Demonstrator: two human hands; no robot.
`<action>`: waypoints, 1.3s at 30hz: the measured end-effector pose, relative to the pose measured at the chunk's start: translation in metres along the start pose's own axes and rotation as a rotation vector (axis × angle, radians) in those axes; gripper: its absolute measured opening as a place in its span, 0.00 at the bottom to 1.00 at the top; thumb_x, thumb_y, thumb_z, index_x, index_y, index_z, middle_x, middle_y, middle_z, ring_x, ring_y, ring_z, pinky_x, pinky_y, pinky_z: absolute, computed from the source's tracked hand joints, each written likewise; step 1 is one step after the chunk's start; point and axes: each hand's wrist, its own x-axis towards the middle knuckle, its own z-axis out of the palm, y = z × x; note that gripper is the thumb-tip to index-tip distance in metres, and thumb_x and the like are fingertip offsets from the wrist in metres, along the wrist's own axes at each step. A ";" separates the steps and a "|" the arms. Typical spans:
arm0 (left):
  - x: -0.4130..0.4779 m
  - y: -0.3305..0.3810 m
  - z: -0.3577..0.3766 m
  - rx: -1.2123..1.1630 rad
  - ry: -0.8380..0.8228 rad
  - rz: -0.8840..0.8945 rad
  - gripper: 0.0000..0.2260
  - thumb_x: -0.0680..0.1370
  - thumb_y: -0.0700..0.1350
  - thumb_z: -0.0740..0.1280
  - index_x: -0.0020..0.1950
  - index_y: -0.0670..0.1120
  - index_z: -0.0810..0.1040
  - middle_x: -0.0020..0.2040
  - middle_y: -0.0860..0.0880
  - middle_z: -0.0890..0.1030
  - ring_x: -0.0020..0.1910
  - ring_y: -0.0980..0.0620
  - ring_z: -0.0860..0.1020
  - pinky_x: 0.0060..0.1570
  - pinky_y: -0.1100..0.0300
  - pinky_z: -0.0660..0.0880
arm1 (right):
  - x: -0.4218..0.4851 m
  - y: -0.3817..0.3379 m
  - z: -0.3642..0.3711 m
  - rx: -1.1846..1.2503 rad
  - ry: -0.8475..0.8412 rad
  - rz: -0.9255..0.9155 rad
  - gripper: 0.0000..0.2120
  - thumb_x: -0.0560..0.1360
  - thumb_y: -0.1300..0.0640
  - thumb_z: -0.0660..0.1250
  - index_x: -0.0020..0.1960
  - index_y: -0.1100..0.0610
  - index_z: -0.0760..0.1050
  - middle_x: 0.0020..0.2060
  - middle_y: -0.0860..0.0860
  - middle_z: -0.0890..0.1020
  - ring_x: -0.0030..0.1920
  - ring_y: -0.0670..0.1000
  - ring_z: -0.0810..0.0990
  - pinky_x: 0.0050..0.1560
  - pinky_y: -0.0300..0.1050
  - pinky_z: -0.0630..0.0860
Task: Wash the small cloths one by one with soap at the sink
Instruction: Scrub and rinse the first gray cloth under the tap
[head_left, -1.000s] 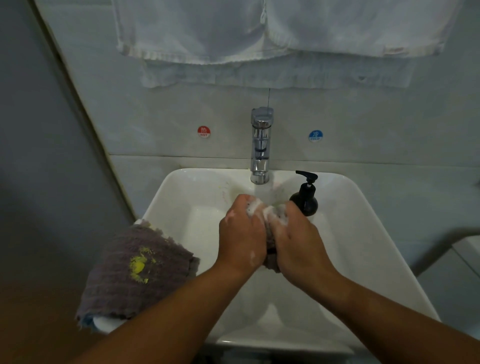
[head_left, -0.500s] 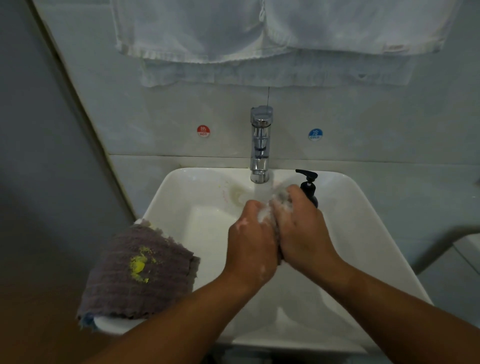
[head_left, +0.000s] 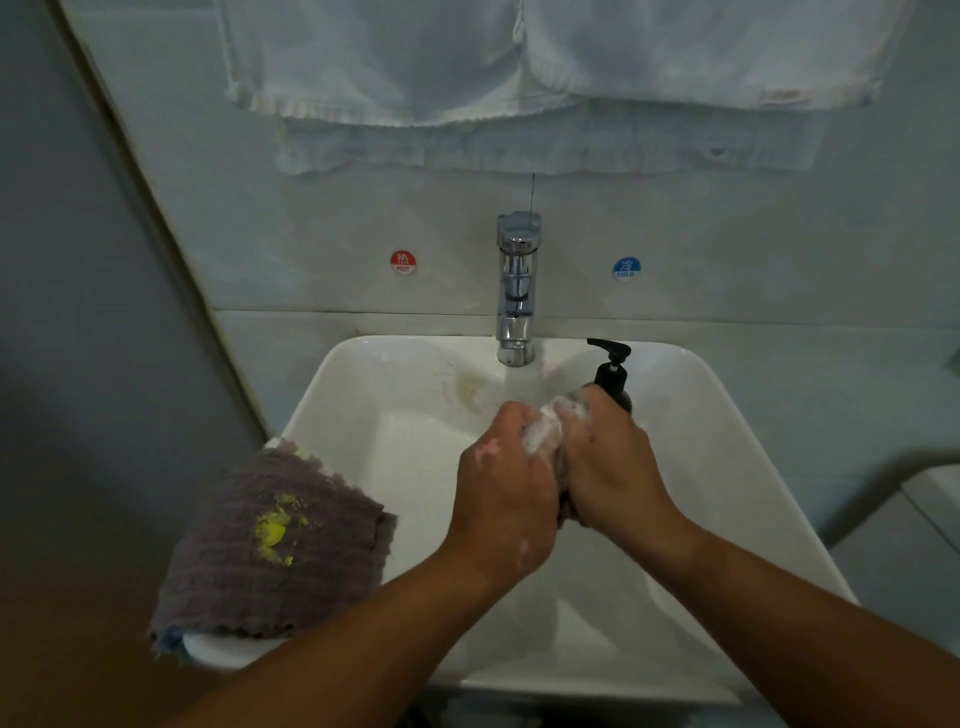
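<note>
Both hands meet over the middle of the white sink (head_left: 737, 431), pressed together around one small cloth (head_left: 541, 435). The left hand (head_left: 501, 493) has its fingers curled over the cloth from its own side, and the right hand (head_left: 608, 462) closes on it from the other, so the cloth is squeezed between the two palms. Only a bunched, foam-covered lump shows above the knuckles, and a grey edge hangs out below the heels of the hands. Flecks of lather cling to the back of the left hand. Just beyond the fingertips a chrome tap (head_left: 516, 291) stands at the back rim of the sink, and a stream of water (head_left: 517, 382) falls from its spout toward the top of the cloth. Whether the water strikes the cloth or passes just behind it cannot be told. Right behind the right hand's knuckles stands a black pump soap bottle (head_left: 613, 370), its lower part hidden by that hand. Well to the outside of the left hand, a grey-purple cloth (head_left: 234, 571) lies draped over the sink's rim, with a yellow stain (head_left: 272, 531) near its middle. A blue edge of another cloth (head_left: 169, 643) peeks out from under its near corner. On the wall beyond the hands, a red sticker marked HOT (head_left: 402, 262) sits on the left hand's side of the tap and a blue one marked COLD (head_left: 626, 268) on the right hand's side. White towels (head_left: 415, 62) hang higher up.
</note>
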 end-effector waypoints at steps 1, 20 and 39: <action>0.003 0.000 -0.001 0.027 0.026 0.012 0.04 0.85 0.44 0.60 0.53 0.50 0.73 0.41 0.55 0.77 0.37 0.63 0.78 0.32 0.72 0.73 | -0.004 0.004 0.002 0.009 -0.037 0.016 0.12 0.83 0.52 0.56 0.44 0.53 0.72 0.36 0.51 0.81 0.34 0.49 0.81 0.31 0.41 0.74; 0.016 -0.020 -0.018 -0.038 0.007 -0.167 0.06 0.81 0.43 0.67 0.53 0.53 0.72 0.49 0.52 0.78 0.50 0.50 0.80 0.48 0.50 0.83 | 0.024 0.000 -0.018 0.443 -0.062 0.160 0.14 0.72 0.59 0.78 0.54 0.57 0.78 0.44 0.53 0.85 0.44 0.54 0.85 0.36 0.50 0.81; 0.031 -0.021 -0.015 -0.079 0.184 -0.144 0.07 0.86 0.48 0.57 0.58 0.51 0.74 0.48 0.53 0.79 0.49 0.51 0.79 0.52 0.49 0.80 | 0.004 0.012 0.006 0.587 -0.282 0.188 0.06 0.82 0.59 0.66 0.58 0.53 0.78 0.51 0.54 0.85 0.48 0.54 0.86 0.44 0.53 0.85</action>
